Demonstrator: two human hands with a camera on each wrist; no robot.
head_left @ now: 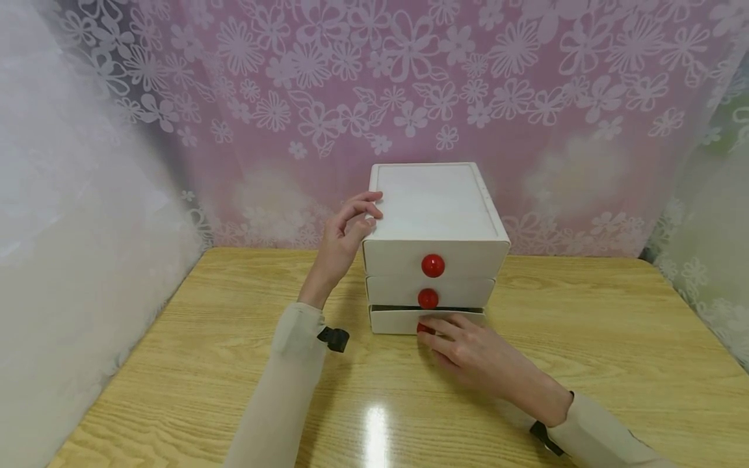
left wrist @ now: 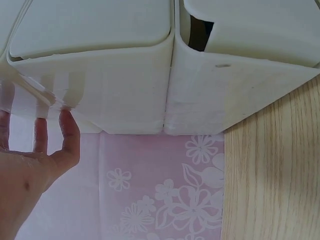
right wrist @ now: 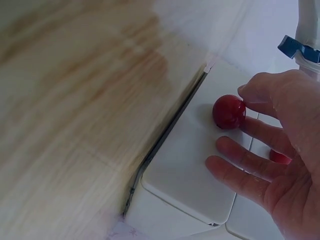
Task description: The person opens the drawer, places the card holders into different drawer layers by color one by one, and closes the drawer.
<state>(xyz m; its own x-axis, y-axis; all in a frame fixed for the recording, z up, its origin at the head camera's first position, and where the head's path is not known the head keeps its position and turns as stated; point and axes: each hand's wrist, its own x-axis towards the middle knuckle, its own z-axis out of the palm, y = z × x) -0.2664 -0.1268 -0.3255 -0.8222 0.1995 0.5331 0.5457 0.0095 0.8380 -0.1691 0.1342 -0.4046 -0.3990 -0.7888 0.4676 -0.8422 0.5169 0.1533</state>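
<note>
A white three-drawer box (head_left: 433, 201) stands on the table, each drawer front bearing a round red knob. The bottom drawer (head_left: 393, 321) is slightly out, with a dark gap along its top edge. My right hand (head_left: 476, 351) is at this drawer's red knob (right wrist: 229, 112); thumb and index finger pinch its side, while the other fingers stretch along the drawer front in the right wrist view. My left hand (head_left: 345, 237) rests against the box's upper left side, fingertips at the top edge. In the left wrist view its fingers (left wrist: 70, 131) touch the white side wall.
The top knob (head_left: 433, 265) and middle knob (head_left: 428, 298) stick out above the right hand. Under the box is a wood-grain table (head_left: 234, 364). A pink flowered curtain (head_left: 328, 97) hangs behind, with pale sheeting (head_left: 88, 214) at the left.
</note>
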